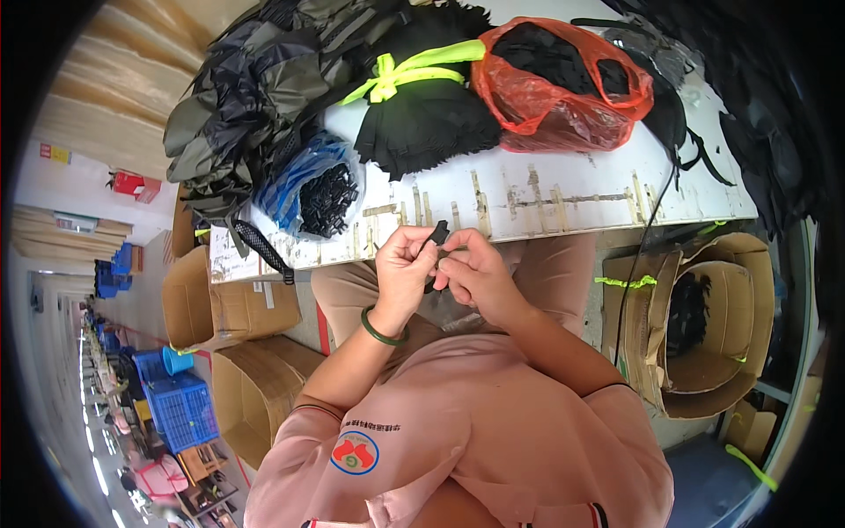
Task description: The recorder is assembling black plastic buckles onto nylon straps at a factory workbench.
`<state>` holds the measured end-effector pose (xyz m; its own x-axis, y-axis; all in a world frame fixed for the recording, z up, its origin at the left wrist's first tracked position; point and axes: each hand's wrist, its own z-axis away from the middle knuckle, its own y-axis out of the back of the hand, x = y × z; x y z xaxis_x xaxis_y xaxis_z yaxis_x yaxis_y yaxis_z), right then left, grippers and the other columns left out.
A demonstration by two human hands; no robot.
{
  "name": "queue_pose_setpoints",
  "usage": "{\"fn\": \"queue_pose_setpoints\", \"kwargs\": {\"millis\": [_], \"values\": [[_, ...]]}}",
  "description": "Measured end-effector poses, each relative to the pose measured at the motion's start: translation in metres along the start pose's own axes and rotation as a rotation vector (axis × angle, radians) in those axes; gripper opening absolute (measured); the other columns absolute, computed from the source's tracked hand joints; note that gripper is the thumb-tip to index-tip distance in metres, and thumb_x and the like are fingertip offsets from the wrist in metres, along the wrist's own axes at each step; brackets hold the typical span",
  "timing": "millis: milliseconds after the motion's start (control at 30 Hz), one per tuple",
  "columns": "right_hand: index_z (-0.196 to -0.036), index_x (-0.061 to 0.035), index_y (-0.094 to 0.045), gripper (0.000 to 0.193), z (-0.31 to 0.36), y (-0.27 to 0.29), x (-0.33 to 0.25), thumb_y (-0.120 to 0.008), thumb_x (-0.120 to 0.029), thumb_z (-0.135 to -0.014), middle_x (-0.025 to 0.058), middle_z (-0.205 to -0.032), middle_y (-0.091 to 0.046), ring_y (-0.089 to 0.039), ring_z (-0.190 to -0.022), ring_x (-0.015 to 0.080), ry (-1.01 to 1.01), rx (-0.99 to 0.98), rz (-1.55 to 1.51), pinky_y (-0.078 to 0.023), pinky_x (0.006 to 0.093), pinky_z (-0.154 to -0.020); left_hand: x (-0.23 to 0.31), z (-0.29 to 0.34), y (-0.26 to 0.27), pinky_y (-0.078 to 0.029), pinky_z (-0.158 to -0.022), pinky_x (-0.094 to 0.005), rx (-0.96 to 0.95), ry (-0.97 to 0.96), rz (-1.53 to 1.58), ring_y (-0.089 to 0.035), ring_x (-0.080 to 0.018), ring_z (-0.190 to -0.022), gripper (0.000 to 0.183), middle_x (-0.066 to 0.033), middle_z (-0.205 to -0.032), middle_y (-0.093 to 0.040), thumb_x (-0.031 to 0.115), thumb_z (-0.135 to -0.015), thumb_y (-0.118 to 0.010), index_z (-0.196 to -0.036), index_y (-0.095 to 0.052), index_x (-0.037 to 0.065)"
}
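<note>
My left hand [405, 266] and my right hand [478, 269] meet just off the table's front edge, above my lap. Between their fingertips they pinch a small black piece [439, 232], perhaps a strap end or buckle; the fingers cover much of it. My left hand grips it with thumb and forefinger. The right fingers are curled against its lower part. Nearest on the table, to the left, stands an open blue plastic bag [283, 195] full of small black plastic parts [327, 201].
A bundle of black fabric pieces [426, 132] tied with a neon yellow strip [385, 77] lies behind. Beside it sits a red plastic bag [572, 123] of black pieces. Grey-black bags [255, 97] are heaped left. Cardboard boxes [255, 308] flank me; another box [647, 339] stands right.
</note>
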<state>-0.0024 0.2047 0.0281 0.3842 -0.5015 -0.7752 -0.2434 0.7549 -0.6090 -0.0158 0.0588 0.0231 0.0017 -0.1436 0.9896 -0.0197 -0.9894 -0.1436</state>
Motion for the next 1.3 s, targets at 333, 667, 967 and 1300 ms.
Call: {"fn": "queue_pose_setpoints", "kwargs": {"millis": [333, 667, 967, 1300], "values": [[-0.103, -0.0081, -0.040, 0.017, -0.013, -0.009, 0.015, -0.053, -0.011, -0.092, 0.0055, -0.071, -0.054, -0.038, -0.045, 0.0049, -0.028, 0.066, 0.017, -0.027, 0.0191, -0.038, 0.006, -0.004, 0.021, -0.042, -0.051, -0.0238, 0.050, -0.488, -0.675, -0.053, -0.0106, -0.058, 0.016, -0.0043, -0.075, -0.057, -0.004, -0.074, -0.067, -0.088, -0.062, 0.002], [-0.105, -0.0090, -0.041, 0.018, -0.019, -0.007, 0.022, -0.052, -0.009, -0.091, 0.0038, -0.071, -0.054, -0.038, -0.048, 0.0049, -0.095, 0.123, -0.064, -0.028, 0.0198, -0.040, 0.006, -0.007, 0.022, -0.049, -0.055, -0.0279, 0.022, -0.488, -0.756, -0.059, -0.0201, -0.061, 0.017, -0.0087, -0.075, -0.058, -0.003, -0.072, -0.068, -0.087, -0.062, 0.002], [-0.106, -0.0074, -0.040, 0.022, -0.021, 0.003, 0.013, -0.054, -0.009, -0.089, 0.0030, -0.070, -0.055, -0.039, -0.049, 0.0044, -0.083, 0.060, 0.151, -0.029, 0.0194, -0.042, 0.009, -0.008, 0.025, -0.049, -0.055, -0.0281, -0.025, -0.462, -0.774, -0.059, -0.0199, -0.062, 0.017, -0.0083, -0.075, -0.058, -0.003, -0.072, -0.068, -0.087, -0.062, 0.002], [-0.104, -0.0074, -0.043, 0.019, -0.023, -0.013, 0.016, -0.055, -0.013, -0.091, 0.0029, -0.072, -0.049, -0.035, -0.047, 0.0041, -0.150, 0.214, -0.165, -0.024, 0.0194, -0.039, 0.004, -0.010, 0.024, -0.047, -0.055, -0.0278, 0.001, -0.470, -0.768, -0.058, -0.0192, -0.061, 0.016, -0.0080, -0.075, -0.058, -0.003, -0.073, -0.068, -0.087, -0.062, 0.003]]}}
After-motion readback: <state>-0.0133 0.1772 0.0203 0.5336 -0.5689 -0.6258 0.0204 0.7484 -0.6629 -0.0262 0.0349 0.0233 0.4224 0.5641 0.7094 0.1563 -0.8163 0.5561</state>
